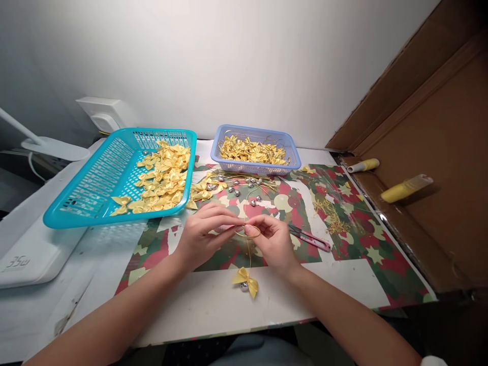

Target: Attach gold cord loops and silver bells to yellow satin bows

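Being held in head view; gold cord (249,250), looped, pinched between closed fingertips of left hand (202,235) and right hand (277,244); yellow bow (241,276) and silver bell (244,287) seen at cord's lower end; pink-handled snips (315,242) laid on surface (202,297) beside right hand

Bright whitish light fills the wall (244,66) behind the tabletop's (183,310) back edge; its source is unclear. Beyond the right edge, the cardboard (430,147) sinks toward black at the top. Under the front edge lies shadow. Small bells (237,193) glint. Wide-angle distortion stretches the outer parts; fine detail looks soft.
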`<action>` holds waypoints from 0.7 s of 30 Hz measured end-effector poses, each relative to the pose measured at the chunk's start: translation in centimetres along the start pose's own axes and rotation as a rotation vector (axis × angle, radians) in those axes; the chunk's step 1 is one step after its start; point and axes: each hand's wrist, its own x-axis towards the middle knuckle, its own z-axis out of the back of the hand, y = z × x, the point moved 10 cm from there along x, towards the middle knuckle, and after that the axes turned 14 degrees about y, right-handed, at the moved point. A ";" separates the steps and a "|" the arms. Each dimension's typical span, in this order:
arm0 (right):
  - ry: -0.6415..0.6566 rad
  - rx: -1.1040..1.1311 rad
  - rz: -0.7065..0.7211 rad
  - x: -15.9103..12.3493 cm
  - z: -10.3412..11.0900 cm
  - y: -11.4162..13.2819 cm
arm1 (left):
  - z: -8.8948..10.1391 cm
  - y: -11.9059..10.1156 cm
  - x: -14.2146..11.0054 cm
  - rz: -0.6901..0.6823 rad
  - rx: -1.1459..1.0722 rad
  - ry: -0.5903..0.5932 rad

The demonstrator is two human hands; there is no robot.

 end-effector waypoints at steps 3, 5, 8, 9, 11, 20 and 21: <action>0.023 0.007 -0.006 0.1 -0.1 -0.1 | 0.1 0.3 0.0 0.032 -0.002 -0.007; 0.025 -0.001 -0.006 0.1 -0.1 0.0 | 0.0 0.4 0.0 0.048 -0.014 -0.007; 0.008 -0.033 -0.016 0.0 0.1 -0.1 | 0.0 0.7 -0.1 0.087 -0.037 -0.008; 0.006 -0.040 -0.020 0.0 0.1 -0.1 | -0.1 0.9 -0.1 0.102 -0.044 -0.007; 0.007 -0.045 -0.023 0.0 0.1 -0.1 | -0.1 1.1 -0.1 0.115 -0.048 -0.005; 0.031 -0.058 -0.036 0.1 -0.2 -0.1 | 0.2 0.4 0.1 0.063 -0.013 -0.018; 0.031 -0.068 -0.033 0.1 -0.1 -0.1 | 0.1 0.4 0.1 0.071 -0.013 -0.014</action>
